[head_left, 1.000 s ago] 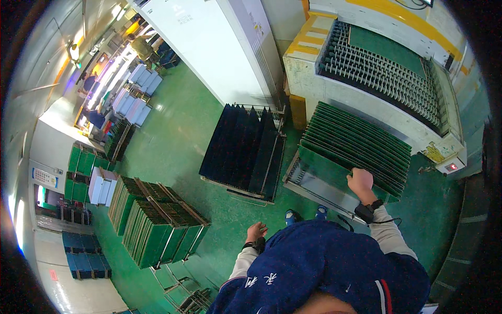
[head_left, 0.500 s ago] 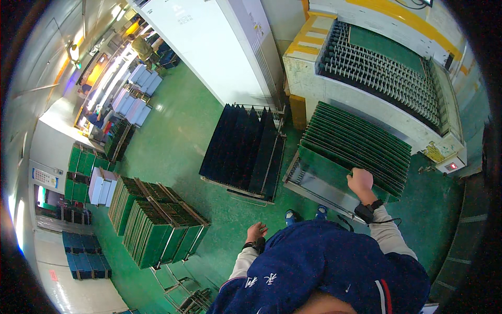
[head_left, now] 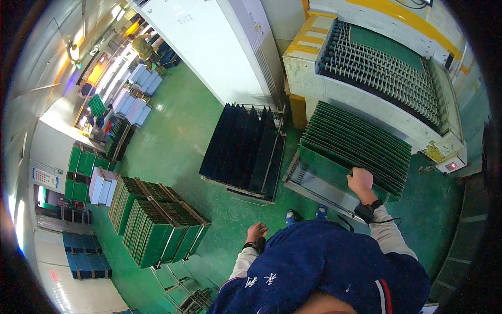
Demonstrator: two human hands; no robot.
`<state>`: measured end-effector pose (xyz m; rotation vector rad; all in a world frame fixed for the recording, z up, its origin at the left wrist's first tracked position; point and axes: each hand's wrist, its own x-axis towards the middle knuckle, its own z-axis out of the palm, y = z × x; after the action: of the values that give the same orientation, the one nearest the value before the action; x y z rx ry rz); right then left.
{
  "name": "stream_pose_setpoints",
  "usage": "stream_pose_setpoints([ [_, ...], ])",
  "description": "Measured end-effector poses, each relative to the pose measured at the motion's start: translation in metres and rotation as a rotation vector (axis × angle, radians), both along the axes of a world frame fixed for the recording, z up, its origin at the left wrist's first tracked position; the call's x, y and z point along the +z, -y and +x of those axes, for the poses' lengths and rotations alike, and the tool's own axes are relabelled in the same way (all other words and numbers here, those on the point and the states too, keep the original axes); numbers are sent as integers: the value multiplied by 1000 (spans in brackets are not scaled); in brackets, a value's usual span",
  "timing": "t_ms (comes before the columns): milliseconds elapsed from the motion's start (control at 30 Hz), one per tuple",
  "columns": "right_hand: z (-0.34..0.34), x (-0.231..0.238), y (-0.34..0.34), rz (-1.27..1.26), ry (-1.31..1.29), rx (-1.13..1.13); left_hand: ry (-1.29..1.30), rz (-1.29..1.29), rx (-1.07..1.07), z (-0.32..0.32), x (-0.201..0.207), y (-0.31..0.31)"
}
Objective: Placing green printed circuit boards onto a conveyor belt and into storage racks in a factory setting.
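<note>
My right hand (head_left: 361,182) is closed at the top edge of the nearest green board (head_left: 334,165), at that board's right end. Several more green boards (head_left: 361,138) stand upright in a row behind it, in a metal rack (head_left: 327,191) with a pale grey base. Whatever lies inside the curled fingers is mostly hidden. My left hand (head_left: 257,230) hangs beside my body over the floor, loosely bent and holding nothing. Both wrists wear dark bands.
A rack of dark boards (head_left: 240,152) stands left of the green ones. Beyond them is a roller conveyor machine (head_left: 379,73). A cart of green boards (head_left: 157,225) stands at left, and a white cabinet (head_left: 209,47) rises ahead. Co-workers are at the far left.
My hands and the nearby racks stay in place. At the far left, a co-worker now holds up a green board, and another person by the bench has shifted posture.
</note>
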<state>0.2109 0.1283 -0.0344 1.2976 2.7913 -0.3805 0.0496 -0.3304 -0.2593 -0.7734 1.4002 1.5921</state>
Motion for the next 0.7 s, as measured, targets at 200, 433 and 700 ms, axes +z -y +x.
stream_pose_setpoints([
  [200,1,0,0,1,2,-4,-18,-20,-29,0,0,-1],
  [433,0,3,1,-12,6,-6,-34,-64,-47,1,5,-2],
  [700,2,-2,1,13,-15,9,-19,-18,5,4,17,-7],
])
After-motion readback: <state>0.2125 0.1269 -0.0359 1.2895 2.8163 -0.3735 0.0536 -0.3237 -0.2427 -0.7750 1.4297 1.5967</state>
